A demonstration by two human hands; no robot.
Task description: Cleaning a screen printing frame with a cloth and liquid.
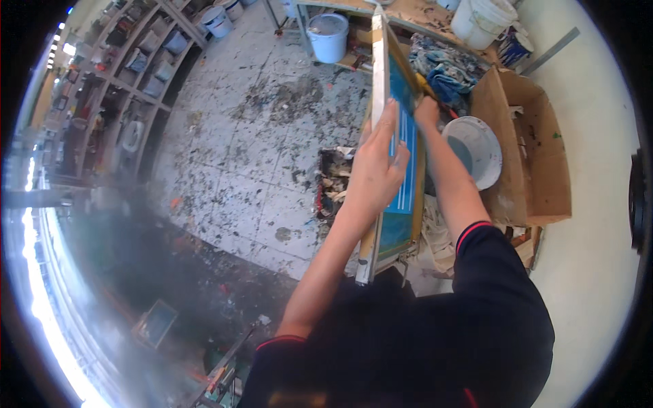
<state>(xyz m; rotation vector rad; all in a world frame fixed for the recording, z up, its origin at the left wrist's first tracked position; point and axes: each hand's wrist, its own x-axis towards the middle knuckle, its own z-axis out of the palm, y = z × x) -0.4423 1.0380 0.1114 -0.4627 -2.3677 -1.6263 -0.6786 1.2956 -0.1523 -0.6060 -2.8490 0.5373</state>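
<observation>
A screen printing frame (379,75) with a blue mesh (407,156) stands tilted on edge in front of me. My left hand (378,160) grips its pale side bar, with the fingers wrapped round it. On the mesh side, my right hand (427,114) is closed close to the mesh. A yellow piece (424,86) shows just beyond that hand; what the fingers hold is mostly hidden. Below the right hand and beside my right forearm is a white bucket (491,153) with greyish liquid or residue inside.
An open cardboard box (547,156) stands at the right by the wall. Crumpled rags (442,71) lie behind the bucket. A lidded pail (328,37) stands at the far side. A box of scraps (333,180) sits on the stained floor (238,149). Shelves (129,81) line the left.
</observation>
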